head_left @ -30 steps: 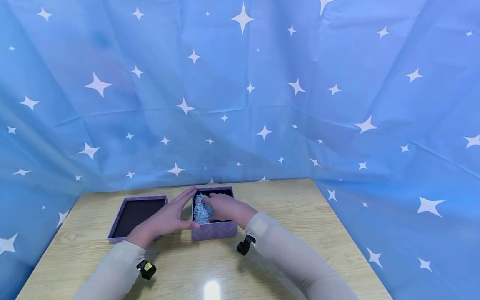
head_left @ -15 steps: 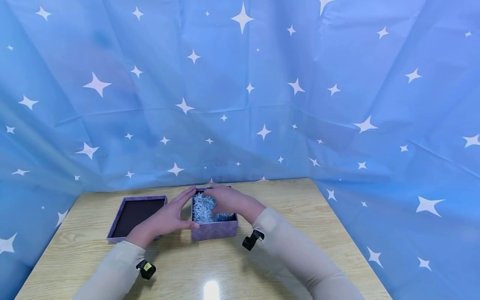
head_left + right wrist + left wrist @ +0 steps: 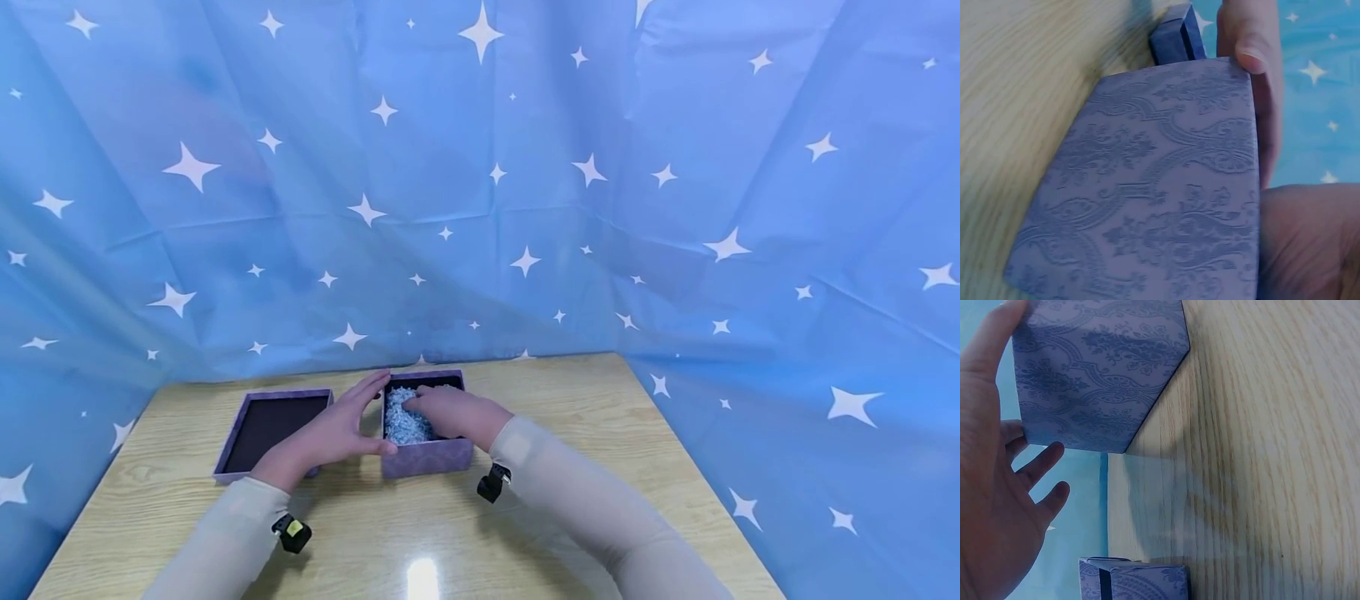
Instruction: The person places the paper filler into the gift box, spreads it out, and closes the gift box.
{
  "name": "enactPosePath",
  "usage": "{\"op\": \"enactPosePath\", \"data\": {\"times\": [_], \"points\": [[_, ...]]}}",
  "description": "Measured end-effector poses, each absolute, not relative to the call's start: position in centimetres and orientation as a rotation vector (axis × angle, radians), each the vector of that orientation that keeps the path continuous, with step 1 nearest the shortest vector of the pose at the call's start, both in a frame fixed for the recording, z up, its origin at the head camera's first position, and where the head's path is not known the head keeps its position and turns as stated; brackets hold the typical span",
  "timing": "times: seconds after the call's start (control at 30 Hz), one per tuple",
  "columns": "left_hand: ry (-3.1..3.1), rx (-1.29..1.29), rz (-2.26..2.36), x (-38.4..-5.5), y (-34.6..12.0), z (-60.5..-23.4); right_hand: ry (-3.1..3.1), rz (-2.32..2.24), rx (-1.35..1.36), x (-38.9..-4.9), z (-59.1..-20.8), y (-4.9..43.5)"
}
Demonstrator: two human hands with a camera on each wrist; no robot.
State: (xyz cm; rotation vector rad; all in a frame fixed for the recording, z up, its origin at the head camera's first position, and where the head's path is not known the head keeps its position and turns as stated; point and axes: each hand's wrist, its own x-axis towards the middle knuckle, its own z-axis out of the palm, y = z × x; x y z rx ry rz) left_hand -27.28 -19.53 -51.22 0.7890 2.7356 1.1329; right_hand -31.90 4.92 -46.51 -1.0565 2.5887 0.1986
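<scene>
A purple patterned box (image 3: 427, 458) stands on the table, its top uncovered, with pale blue shredded paper (image 3: 405, 421) inside. My left hand (image 3: 341, 433) spans the box's left side, thumb at the near corner and fingers at the far one. In the left wrist view the box wall (image 3: 1097, 375) lies between the thumb and the other fingers (image 3: 1041, 465). My right hand (image 3: 453, 414) reaches into the box over the shredded paper, most of its fingers hidden. From the right wrist view, the patterned front wall (image 3: 1147, 181) covers that hand's fingers.
Left of the box lies its shallow lid (image 3: 273, 429), dark inside facing up, partly behind my left hand. A blue star-print cloth (image 3: 480, 183) hangs behind and beside the wooden table (image 3: 585, 400). Both forearms come in from the front edge.
My right hand rises toward the back of the box, uncovering more shredded paper, then comes back down into the box. The left hand stays on the box's left side.
</scene>
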Motion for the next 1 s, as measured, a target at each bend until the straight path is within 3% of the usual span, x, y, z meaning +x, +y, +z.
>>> {"op": "enactPosePath", "data": {"times": [0.33, 0.73, 1.0], "points": [[2.734, 0.770, 1.126, -27.3, -19.4, -51.0, 2.523, -0.237, -1.142, -33.0, -42.2, 5.9], [2.719, 0.797, 1.159, -27.2, -19.6, -51.1, 2.620, 0.070, -1.079, -32.5, -48.0, 2.6], [2.713, 0.783, 1.164, -27.3, -19.7, -51.4, 2.593, -0.081, -1.111, -33.0, -46.2, 3.6]]}}
